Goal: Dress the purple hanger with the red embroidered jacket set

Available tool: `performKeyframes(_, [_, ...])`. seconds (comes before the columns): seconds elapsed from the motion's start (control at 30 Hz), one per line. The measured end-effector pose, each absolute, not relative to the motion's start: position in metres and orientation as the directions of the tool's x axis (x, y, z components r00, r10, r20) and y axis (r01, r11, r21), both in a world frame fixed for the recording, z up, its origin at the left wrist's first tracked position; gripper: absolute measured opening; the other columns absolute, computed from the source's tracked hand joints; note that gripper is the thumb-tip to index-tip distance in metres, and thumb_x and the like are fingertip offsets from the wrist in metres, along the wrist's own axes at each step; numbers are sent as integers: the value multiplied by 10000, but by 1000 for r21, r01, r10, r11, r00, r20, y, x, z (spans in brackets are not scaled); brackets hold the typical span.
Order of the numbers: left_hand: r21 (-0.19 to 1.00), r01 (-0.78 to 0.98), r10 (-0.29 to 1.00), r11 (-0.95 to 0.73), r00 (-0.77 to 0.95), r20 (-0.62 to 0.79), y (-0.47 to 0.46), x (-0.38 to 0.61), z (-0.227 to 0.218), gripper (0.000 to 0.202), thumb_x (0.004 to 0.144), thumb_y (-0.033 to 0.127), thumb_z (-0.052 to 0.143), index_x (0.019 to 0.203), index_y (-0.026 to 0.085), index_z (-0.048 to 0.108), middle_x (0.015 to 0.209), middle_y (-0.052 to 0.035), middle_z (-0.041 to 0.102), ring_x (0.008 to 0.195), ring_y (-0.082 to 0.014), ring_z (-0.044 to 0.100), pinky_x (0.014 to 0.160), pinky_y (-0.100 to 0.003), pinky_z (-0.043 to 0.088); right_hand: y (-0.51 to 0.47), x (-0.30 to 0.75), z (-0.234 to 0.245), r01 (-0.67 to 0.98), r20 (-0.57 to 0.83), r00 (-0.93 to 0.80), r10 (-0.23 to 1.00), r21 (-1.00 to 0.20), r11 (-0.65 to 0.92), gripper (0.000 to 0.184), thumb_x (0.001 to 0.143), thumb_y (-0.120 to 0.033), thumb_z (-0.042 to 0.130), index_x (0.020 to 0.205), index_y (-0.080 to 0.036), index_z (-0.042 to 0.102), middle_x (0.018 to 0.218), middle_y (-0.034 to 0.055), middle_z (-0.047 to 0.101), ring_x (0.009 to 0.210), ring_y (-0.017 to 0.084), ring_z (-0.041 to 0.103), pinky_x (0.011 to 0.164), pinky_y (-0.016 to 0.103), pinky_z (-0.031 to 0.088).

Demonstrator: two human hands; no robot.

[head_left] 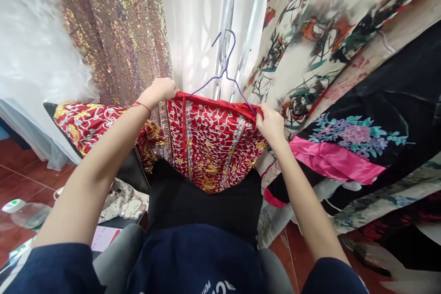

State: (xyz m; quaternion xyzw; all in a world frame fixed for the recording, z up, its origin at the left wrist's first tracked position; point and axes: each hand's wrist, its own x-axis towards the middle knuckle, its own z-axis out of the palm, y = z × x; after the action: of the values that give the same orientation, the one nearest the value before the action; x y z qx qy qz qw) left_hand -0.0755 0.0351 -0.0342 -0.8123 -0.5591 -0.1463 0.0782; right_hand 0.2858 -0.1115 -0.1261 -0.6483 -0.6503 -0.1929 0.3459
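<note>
Nearby, sequined fabric (117,32), bottle (32,215); held red garment (211,142)

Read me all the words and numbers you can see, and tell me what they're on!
Shirt: small white letters, perhaps "PEH", and bigger ones beside them, cut off by the picture's edge; not readable whole.
Pink card: any print is too small to read.
I can read no others.

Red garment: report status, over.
Left hand and right hand gripping red garment, top edge stretched between. Purple hanger at that edge, hook up. Nothing blocking hands.
</note>
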Motion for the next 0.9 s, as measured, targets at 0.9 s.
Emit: performKeyframes(0.9, [590,602,795,-538,132,592,48,-66,-73,487,983,502,305,690,189,537,728,-70,620,745,-190,570,793,-319,465,-97,290,-154,923,759,262,596,-377,74,408,986,-394,289,1030,-148,612,757,124,660,695,274,642,670,348,440])
